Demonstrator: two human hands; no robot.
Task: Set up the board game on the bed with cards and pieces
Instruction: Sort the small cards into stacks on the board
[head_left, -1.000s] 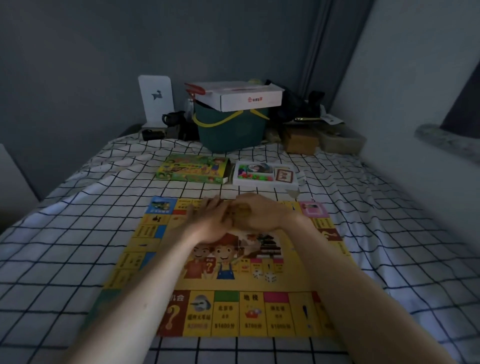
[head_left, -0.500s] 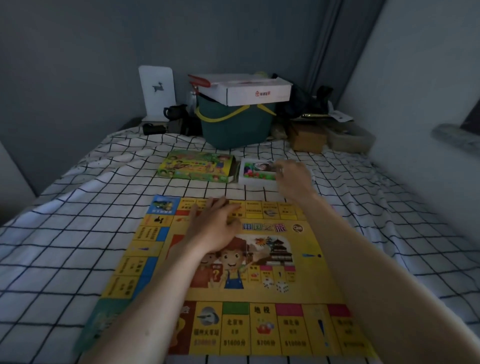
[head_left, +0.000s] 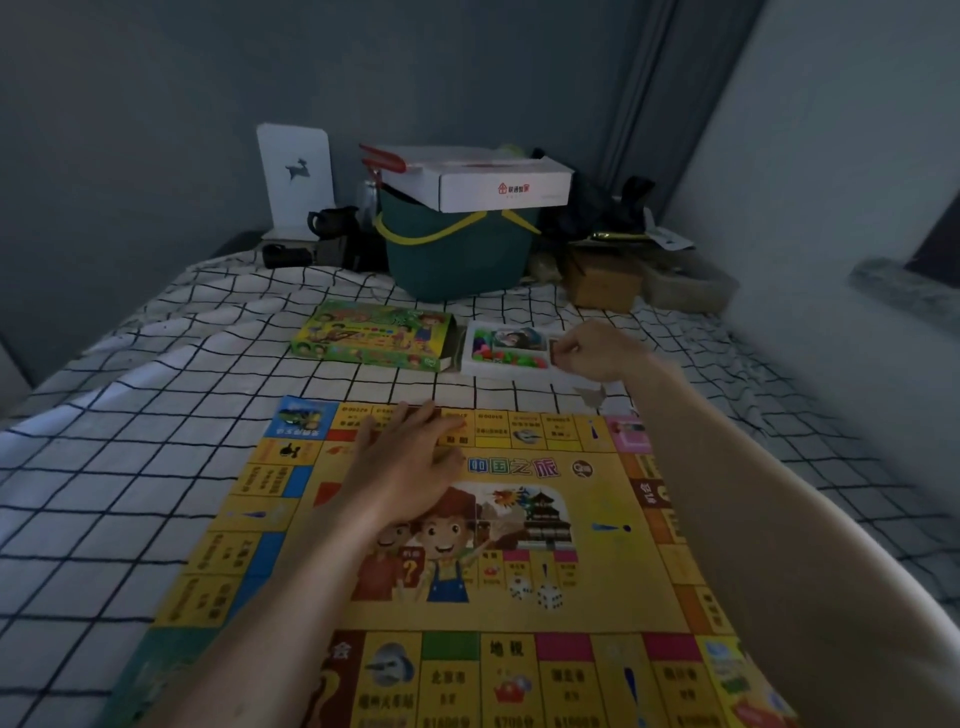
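A yellow game board (head_left: 597, 587) lies unfolded on the checked bed sheet (head_left: 130, 467). My left hand (head_left: 410, 467) rests flat on its far half, fingers straight. Beyond the board stand the green game box lid (head_left: 374, 338) and a white tray (head_left: 467, 364) holding colourful pieces (head_left: 509, 358) and cards. My right hand (head_left: 597, 348) is at the tray's right end, fingers curled, pinching a small dark card (head_left: 555, 349) at its edge.
A dark green bucket (head_left: 457, 254) with a white carton (head_left: 493, 179) on top stands at the bed's far end, with a white stand (head_left: 296, 176), dark cups and brown boxes (head_left: 602, 280) beside it. A pale wall runs along the right.
My right hand left the board's centre, reached forward to the tray, and now pinches a card there. The left hand stayed on the board.
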